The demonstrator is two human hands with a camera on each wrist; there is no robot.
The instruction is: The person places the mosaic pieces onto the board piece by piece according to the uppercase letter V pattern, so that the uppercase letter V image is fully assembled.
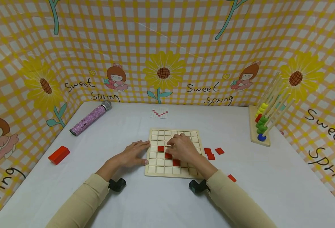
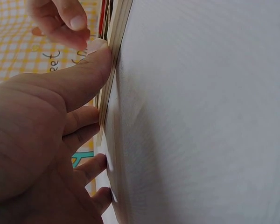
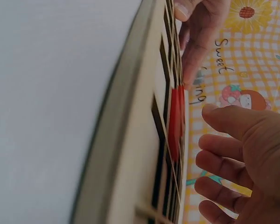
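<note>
A wooden grid board (image 1: 153, 170) lies on the table with three red square tiles in its cells, stepping diagonally down to the right; one is a red tile (image 1: 161, 148). My left hand (image 1: 131, 154) rests at the board's left edge, thumb and fingertips against its side with the fingers spread. Over the board's middle hovers my right hand (image 1: 182, 148), covering part of the grid. In the right wrist view its fingers (image 3: 219, 149) are loosely bent, apart from each other, with nothing between them.
Several loose red tiles (image 1: 220, 151) lie right of the board, one nearer my right sleeve. A pattern card (image 1: 160, 113) lies behind it. A peg rack (image 1: 254, 126) with coloured beads stands far right; a glittery microphone (image 1: 89, 120) and a red block (image 1: 59, 155) lie left.
</note>
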